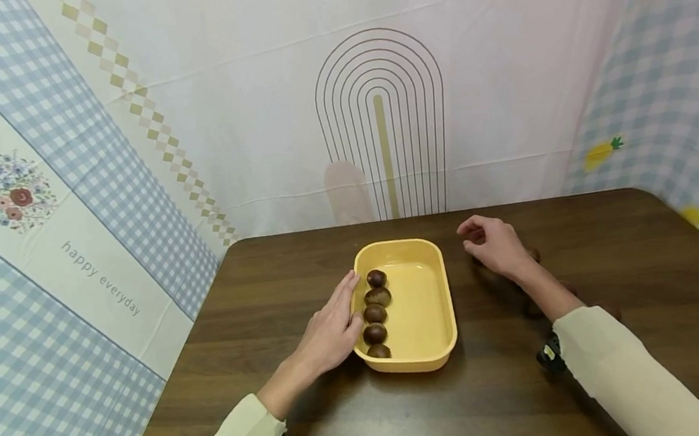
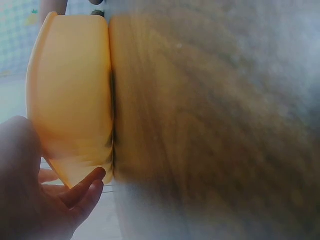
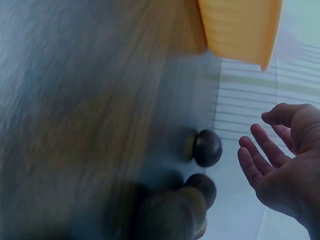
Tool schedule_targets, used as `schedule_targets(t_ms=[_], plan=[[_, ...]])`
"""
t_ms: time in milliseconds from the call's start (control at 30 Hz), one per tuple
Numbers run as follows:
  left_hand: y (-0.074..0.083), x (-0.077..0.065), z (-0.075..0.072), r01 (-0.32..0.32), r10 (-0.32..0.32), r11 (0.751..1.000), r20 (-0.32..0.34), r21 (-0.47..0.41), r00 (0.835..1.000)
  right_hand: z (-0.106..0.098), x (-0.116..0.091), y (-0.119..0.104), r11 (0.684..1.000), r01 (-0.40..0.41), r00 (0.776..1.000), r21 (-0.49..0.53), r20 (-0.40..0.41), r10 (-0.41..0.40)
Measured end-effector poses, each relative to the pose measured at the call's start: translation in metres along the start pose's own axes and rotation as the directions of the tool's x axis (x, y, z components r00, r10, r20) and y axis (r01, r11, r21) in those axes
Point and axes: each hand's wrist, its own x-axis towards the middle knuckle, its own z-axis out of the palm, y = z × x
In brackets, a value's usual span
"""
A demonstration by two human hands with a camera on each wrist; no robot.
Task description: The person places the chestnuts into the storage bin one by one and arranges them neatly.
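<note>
A yellow rectangular tub (image 1: 419, 310) stands on the table with several chestnuts (image 1: 375, 314) lined up along its inner left side. My left hand (image 1: 329, 327) holds the tub's left wall, thumb over the rim. In the left wrist view, two fingers (image 2: 90, 190) lie against the outside of that wall. To the right of the tub, my right hand (image 1: 496, 245) hovers with loosely bent fingers and nothing between them. Several more chestnuts (image 3: 207, 148) lie on the table beside and below it; in the head view the right hand and forearm partly hide them.
The dark wooden table (image 1: 372, 429) meets a patterned cloth backdrop (image 1: 277, 133) at its far edge. More checked cloth (image 1: 665, 114) hangs along the right side. Each wrist carries a small black camera (image 1: 551, 355).
</note>
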Motion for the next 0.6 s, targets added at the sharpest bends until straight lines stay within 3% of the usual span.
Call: schedule_targets(t_ms=[600], plan=[[-0.001, 0.000, 0.000, -0.010, 0.010, 1.000, -0.006, 0.003, 1.000, -0.002, -0.005, 0.033, 0.990, -0.115, 0.992, -0.077, 0.052, 0.119]])
